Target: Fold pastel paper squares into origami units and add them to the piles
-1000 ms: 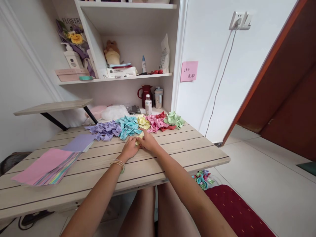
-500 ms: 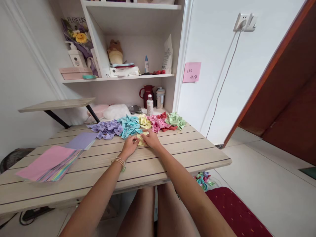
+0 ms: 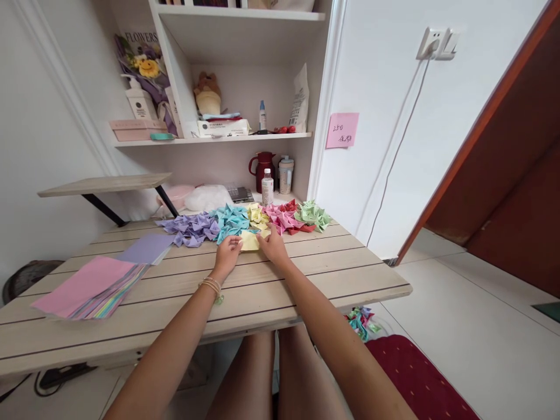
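Note:
Between my two hands is a sheet of yellow origami paper (image 3: pixel 250 241), partly folded, just in front of the coloured heaps. My left hand (image 3: pixel 227 255) pinches its left edge. At its right side, my right hand (image 3: pixel 273 245) grips the paper with fingers closed. Behind them lie folded paper pieces in groups: purple (image 3: pixel 195 229), blue (image 3: pixel 231 220), yellow (image 3: pixel 257 214), pink (image 3: pixel 282 218) and green (image 3: pixel 314 214), with some red ones beside the pink. The fingertips are small in view, and the paper's exact folds are hard to make out.
On the table's left lie a stack of coloured paper (image 3: pixel 87 287) and purple sheets (image 3: pixel 146 248). A small raised wooden stand (image 3: pixel 105 184) is behind them. A bottle (image 3: pixel 267 188), a red jug (image 3: pixel 263 166) and a cup (image 3: pixel 286 174) stand at the back. More folded pieces (image 3: pixel 361 322) are below the right edge.
The yellow paper now shows as a wider, flatter shape. My hands have moved apart to its two sides, and the right fingers no longer lie across it.

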The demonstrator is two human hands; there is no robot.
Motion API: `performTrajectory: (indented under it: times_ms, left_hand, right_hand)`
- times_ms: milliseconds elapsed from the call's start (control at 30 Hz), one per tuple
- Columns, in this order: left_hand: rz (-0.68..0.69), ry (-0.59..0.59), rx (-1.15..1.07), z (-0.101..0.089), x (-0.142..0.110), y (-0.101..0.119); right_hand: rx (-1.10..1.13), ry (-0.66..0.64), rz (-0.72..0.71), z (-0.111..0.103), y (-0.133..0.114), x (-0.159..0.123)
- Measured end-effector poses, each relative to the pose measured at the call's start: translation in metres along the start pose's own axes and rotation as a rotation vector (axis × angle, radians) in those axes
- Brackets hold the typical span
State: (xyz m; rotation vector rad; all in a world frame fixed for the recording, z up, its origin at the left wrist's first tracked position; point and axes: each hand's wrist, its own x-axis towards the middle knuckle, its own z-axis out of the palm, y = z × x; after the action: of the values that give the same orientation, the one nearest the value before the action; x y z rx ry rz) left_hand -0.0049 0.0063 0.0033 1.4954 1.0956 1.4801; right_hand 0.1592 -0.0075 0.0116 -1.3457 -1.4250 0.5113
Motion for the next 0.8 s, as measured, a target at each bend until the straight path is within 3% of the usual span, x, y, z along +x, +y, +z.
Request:
performTrajectory:
  times_ms: [133,367,567,800]
  left_hand:
    - [-0.003,0.068,-0.099,0.000,0.001,0.002]
    - [0.002,0.133,-0.173,-0.001,0.002,0.003]
    - [-0.034,0.185,-0.217,-0.003,0.003,0.005]
    - [-0.052,0.063,-0.222,0.001,-0.003,0.009]
  right_hand:
    - [0.024,0.138,0.082,-0.002,0.005,0.004]
    - [0.379,0.061,0.245,-0.001,0.011,0.008]
    - [0.793,-0.048,0.531,-0.004,-0.009,0.006]
    - [0.818,0.002,0.458,0.000,-0.009,0.005]
